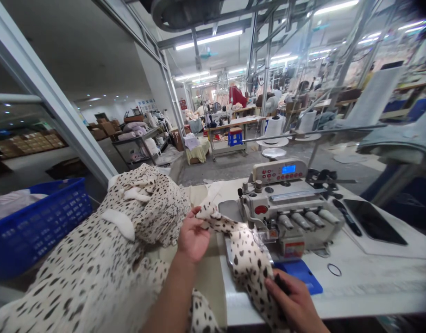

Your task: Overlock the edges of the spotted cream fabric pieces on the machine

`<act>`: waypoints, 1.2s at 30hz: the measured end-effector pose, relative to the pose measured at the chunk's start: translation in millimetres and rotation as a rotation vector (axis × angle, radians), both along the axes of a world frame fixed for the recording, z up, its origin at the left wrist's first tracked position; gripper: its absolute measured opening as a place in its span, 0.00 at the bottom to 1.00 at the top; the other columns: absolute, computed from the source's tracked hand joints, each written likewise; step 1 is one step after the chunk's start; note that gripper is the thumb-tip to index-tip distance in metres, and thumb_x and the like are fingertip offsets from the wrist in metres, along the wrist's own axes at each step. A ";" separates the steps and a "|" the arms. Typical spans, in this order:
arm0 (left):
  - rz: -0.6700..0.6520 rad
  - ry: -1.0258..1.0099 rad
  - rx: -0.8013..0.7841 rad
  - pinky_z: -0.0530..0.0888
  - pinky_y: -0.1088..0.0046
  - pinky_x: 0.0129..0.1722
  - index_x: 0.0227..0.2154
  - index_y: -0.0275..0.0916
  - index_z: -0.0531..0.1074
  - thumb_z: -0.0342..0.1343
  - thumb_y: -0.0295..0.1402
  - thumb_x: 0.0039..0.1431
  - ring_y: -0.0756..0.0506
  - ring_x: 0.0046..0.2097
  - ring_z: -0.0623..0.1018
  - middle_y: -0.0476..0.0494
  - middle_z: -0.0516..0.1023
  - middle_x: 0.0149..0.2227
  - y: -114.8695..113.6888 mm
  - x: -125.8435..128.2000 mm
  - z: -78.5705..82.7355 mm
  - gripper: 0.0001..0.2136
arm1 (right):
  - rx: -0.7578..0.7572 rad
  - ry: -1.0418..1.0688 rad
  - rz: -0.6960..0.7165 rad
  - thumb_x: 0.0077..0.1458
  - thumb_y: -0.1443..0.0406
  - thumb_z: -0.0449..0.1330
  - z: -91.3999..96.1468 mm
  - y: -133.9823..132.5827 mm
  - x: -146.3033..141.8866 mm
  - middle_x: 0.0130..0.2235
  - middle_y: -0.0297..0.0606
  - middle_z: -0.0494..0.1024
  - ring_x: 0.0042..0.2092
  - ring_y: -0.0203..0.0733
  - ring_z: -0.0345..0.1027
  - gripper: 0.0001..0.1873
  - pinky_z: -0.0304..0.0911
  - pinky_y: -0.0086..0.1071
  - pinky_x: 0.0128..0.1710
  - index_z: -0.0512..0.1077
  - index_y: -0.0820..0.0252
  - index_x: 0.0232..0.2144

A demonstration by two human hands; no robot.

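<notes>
A strip of white fabric with dark spots [249,256] stretches between my two hands, lying across the front of an overlock sewing machine [292,212]. My left hand [195,235] pinches the fabric's far end, left of the machine's needle area. Nearer to me, my right hand [293,293] grips the same piece at its lower right, thumb on top. The fabric's middle lies by the presser foot; whether it sits under the foot I cannot tell. A large heap of the same spotted fabric [91,259] fills the left side, beside my left forearm.
A blue plastic basket [39,226] with pale cloth stands at far left. On the white machine table [372,282] are a phone-like black tablet [374,221], a dark handled tool [347,216] and a black ring [334,269]. Thread cones [275,128] rise behind the machine.
</notes>
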State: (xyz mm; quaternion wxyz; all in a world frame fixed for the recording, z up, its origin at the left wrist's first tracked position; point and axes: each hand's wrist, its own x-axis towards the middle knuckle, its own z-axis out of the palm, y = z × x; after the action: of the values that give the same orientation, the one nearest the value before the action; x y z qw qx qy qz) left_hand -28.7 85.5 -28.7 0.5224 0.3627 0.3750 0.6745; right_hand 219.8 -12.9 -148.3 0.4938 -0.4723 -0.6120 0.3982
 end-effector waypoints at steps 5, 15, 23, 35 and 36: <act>0.060 -0.143 -0.117 0.79 0.64 0.38 0.30 0.38 0.70 0.70 0.30 0.42 0.42 0.35 0.82 0.45 0.81 0.30 18.9 -2.2 4.8 0.15 | -0.001 -0.004 0.009 0.61 0.50 0.59 1.1 -0.4 1.0 0.28 0.37 0.78 0.32 0.45 0.72 0.20 0.68 0.32 0.34 0.77 0.59 0.27; 0.373 -0.030 0.075 0.74 0.76 0.35 0.23 0.39 0.61 0.70 0.30 0.41 0.53 0.28 0.77 0.58 0.70 0.21 90.9 -19.1 30.6 0.19 | 0.042 -0.013 0.049 0.62 0.51 0.57 15.2 0.4 0.9 0.27 0.35 0.76 0.30 0.41 0.68 0.21 0.65 0.31 0.32 0.76 0.59 0.26; 0.434 0.329 0.150 0.73 0.70 0.38 0.23 0.39 0.65 0.64 0.29 0.42 0.49 0.30 0.75 0.56 0.68 0.23 114.9 -12.6 53.0 0.11 | 0.036 0.047 0.071 0.62 0.50 0.55 14.9 -0.4 2.4 0.26 0.34 0.72 0.29 0.40 0.65 0.23 0.62 0.30 0.31 0.73 0.59 0.24; -0.165 1.279 0.594 0.72 0.58 0.55 0.39 0.44 0.77 0.59 0.30 0.55 0.40 0.51 0.76 0.41 0.80 0.45 -45.3 64.2 -2.7 0.08 | 0.048 -0.039 0.018 0.64 0.50 0.54 23.9 -4.3 -24.9 0.23 0.31 0.69 0.27 0.37 0.60 0.25 0.58 0.28 0.30 0.70 0.60 0.22; -0.167 1.345 0.633 0.70 0.57 0.58 0.41 0.44 0.76 0.58 0.32 0.57 0.39 0.54 0.75 0.41 0.79 0.48 -47.8 64.1 -4.2 0.09 | 0.039 -0.014 0.019 0.63 0.49 0.55 24.9 -4.3 -24.6 0.24 0.31 0.70 0.28 0.37 0.61 0.24 0.60 0.29 0.31 0.71 0.60 0.23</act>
State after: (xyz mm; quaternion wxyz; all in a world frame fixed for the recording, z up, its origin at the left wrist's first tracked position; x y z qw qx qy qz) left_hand 35.4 37.7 -32.9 0.1005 0.8571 0.3728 0.3411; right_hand 195.2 -17.2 -123.4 0.4950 -0.4595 -0.6274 0.3875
